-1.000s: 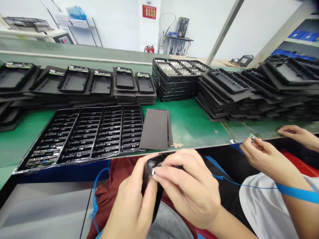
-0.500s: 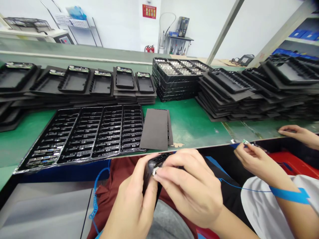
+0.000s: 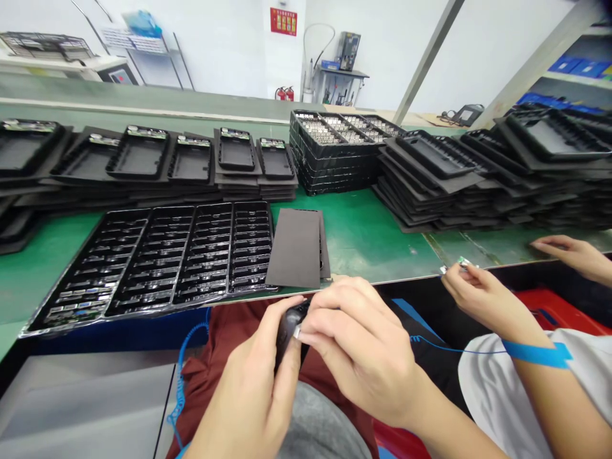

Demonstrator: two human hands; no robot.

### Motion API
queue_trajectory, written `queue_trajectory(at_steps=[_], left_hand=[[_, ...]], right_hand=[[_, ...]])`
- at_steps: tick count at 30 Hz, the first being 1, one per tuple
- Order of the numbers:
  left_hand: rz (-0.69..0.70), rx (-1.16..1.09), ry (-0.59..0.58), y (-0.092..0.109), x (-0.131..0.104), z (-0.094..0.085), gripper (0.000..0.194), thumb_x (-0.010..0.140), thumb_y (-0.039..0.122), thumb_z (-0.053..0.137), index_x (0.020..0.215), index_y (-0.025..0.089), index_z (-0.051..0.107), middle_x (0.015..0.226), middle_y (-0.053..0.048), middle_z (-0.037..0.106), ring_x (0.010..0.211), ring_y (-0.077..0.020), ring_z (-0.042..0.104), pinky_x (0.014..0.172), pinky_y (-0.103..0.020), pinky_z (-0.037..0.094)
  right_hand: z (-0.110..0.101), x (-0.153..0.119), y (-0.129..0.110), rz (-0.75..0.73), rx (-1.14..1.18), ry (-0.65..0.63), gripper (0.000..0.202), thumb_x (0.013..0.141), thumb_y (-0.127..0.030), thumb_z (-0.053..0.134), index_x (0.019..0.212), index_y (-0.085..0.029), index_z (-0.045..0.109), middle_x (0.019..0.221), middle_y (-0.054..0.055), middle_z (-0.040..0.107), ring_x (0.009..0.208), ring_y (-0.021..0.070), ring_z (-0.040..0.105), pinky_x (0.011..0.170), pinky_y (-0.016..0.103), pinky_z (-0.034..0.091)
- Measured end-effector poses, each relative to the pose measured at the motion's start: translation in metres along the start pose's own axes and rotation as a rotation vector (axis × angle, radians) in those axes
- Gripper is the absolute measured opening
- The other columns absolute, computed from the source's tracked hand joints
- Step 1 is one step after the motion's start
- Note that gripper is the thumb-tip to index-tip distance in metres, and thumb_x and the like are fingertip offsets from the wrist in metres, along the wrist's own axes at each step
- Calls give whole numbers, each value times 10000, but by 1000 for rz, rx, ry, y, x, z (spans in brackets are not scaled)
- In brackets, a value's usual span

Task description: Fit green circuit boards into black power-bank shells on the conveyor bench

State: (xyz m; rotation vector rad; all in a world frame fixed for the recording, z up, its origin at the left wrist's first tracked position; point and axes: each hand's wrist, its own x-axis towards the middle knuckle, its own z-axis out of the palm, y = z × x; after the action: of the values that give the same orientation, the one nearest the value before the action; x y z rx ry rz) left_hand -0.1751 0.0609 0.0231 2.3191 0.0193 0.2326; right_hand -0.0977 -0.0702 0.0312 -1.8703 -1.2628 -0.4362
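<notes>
Low in the middle of the head view, a black plastic housing is held upright over the lap, its far side covered by fingers. My left hand is wrapped round its left side, thumb in front. With thumb and index finger pressed together, my right hand pinches a small light-coloured piece against the housing's edge. Just beyond the hands, dark foam sheets lie at the bench edge, beside a divided black tray with circuit boards in its left column.
Black housings on foam sheets line the bench's left. Stacked trays of small metal parts stand centre back, piled housings to their right. A neighbouring person's hand holds a small board at right; the other rests on the bench edge.
The housing has turned slightly in my hands, and my right hand has shifted a little left. The neighbour's near hand has moved up and left with its small board.
</notes>
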Motion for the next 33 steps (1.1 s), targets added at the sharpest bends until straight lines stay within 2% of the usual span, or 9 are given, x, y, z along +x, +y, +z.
queue_trajectory(at_steps=[9,14,17,21,27,33], left_hand=[[16,-30,6,2,0,0,422,899,180,385,1283,348,335,1207,56,613,1103,-93,574,873,-123,446],[8,-155,-14,7,1,-2,357,908,213,342,1241,324,403,1180,25,632,1047,-133,612,814,-154,488],[-57,-204,-41,7,1,-1,332,910,240,361,1219,328,445,1198,30,621,1087,-139,587,831,-163,482],[-185,-294,-97,4,0,1,350,915,291,378,1259,316,431,1295,22,552,1204,-146,492,948,-212,432],[-244,-383,-77,-1,-1,1,358,851,328,472,1192,239,534,1272,-56,576,1184,-240,511,1008,-357,403],[-334,-469,-29,5,7,-2,393,868,385,447,1224,228,502,1307,-31,545,1237,-180,457,1045,-281,355]], right_hand=[[5,-3,4,-87,-81,50,123,813,-44,477,803,-119,575,814,87,608,774,178,510,712,343,482],[10,-6,8,-126,-111,93,126,801,-41,463,787,-125,556,787,85,597,756,180,524,706,350,485],[12,-8,10,-130,-119,104,135,820,-60,438,795,-136,547,783,85,592,762,184,531,711,350,486],[12,-9,10,-119,-111,112,133,831,-67,434,794,-134,543,781,84,587,754,181,526,707,350,478],[10,-10,10,-96,-107,109,143,876,-114,414,795,-145,527,784,79,582,777,181,523,728,350,477],[5,-11,9,-30,-26,119,158,894,-136,401,781,-168,508,782,54,556,798,169,512,763,346,465]])
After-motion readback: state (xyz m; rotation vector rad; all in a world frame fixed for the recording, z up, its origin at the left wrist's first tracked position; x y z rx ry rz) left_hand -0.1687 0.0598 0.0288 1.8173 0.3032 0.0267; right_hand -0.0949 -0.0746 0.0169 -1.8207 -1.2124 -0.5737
